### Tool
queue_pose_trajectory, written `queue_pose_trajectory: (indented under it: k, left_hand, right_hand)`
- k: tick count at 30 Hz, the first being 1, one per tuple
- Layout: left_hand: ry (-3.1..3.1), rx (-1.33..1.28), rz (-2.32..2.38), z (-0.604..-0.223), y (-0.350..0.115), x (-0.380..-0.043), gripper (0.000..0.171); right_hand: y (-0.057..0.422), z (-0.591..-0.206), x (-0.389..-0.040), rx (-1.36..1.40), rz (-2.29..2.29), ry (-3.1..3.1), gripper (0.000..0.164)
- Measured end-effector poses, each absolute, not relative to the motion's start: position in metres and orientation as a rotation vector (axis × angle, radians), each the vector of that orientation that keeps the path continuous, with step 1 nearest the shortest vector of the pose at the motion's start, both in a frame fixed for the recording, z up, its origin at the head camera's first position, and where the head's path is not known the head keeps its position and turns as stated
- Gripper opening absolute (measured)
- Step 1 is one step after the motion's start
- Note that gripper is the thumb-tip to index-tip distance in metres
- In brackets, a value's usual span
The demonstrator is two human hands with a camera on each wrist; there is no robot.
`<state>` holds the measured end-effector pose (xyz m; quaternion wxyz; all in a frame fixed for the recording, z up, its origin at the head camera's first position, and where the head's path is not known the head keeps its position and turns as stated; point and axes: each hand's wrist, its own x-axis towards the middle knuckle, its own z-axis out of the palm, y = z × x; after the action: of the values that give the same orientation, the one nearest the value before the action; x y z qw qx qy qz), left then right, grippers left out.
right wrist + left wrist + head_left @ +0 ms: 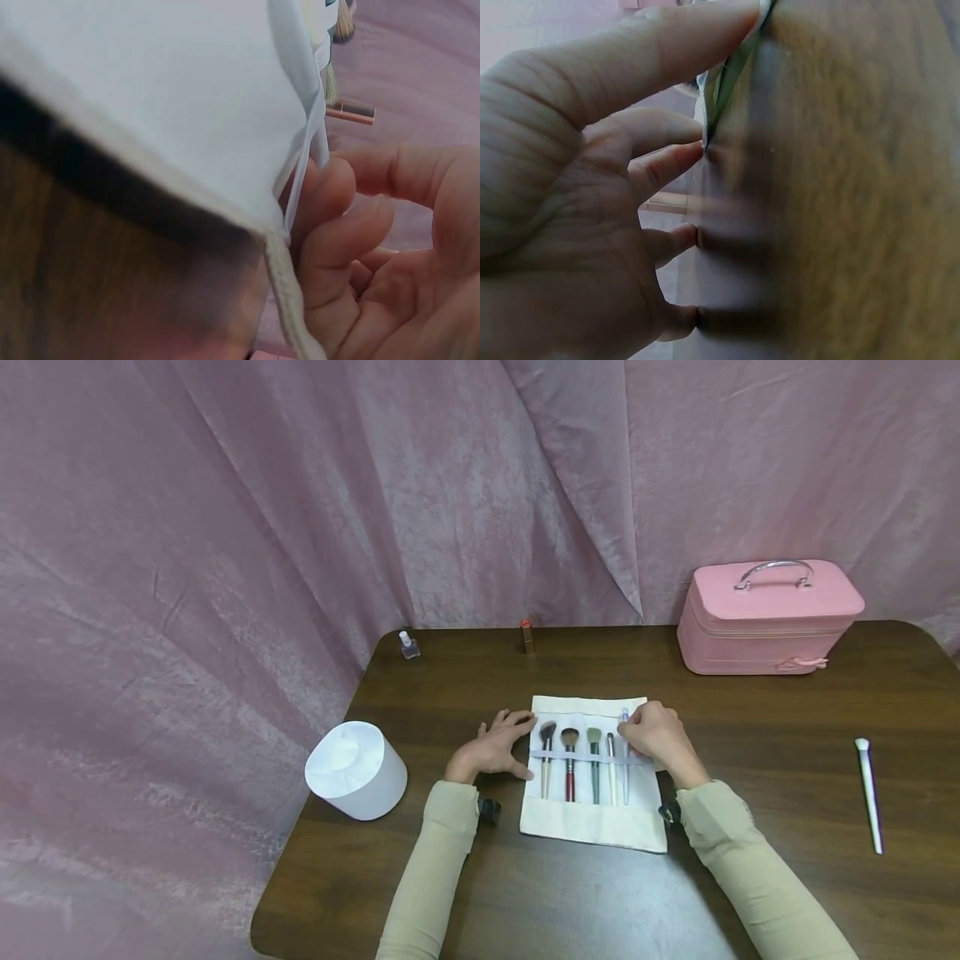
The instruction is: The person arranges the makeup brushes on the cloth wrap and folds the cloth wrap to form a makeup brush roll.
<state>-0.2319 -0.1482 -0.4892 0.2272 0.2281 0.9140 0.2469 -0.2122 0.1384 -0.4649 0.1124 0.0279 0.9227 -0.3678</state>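
A pale brush is pinched near its upper end by the curled fingers of the right hand, at the right side of an unrolled white cloth in the lower centre of the frame. The brush's long axis is run almost straight up and down the frame, its lower end pointed at the cloth's bottom flap; which end carries the bristles cannot be told, since the upper part is partly covered by the fingers. Four other brushes are set nearly parallel to it on its left, heads up, and are crossed by a strap. The left hand is spread wide with nothing gripped; its thumb and index fingertip are rested against the cloth's left edge. The cloth's top edge is nearly level, and its right edge is slanted down and outward. A broad stretch of surface is left between the right hand and a loose brush at far right, which is tilted slightly, head up. Farther up, a pink case is stood at upper right, and a lipstick and a polish bottle are placed near the surface's back edge. A tissue roll is set by the slanted left edge, well apart from the left hand.
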Motion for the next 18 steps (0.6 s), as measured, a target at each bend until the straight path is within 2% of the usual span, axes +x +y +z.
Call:
queue_pose_trajectory:
  k: [18]
  left_hand:
    - [2.514,0.613,0.704,-0.4889,-0.1480,-0.2321,0.097]
  right_hand:
    - [0.1387,-0.4639,-0.2105,0.095,-1.071,2.677,0.034]
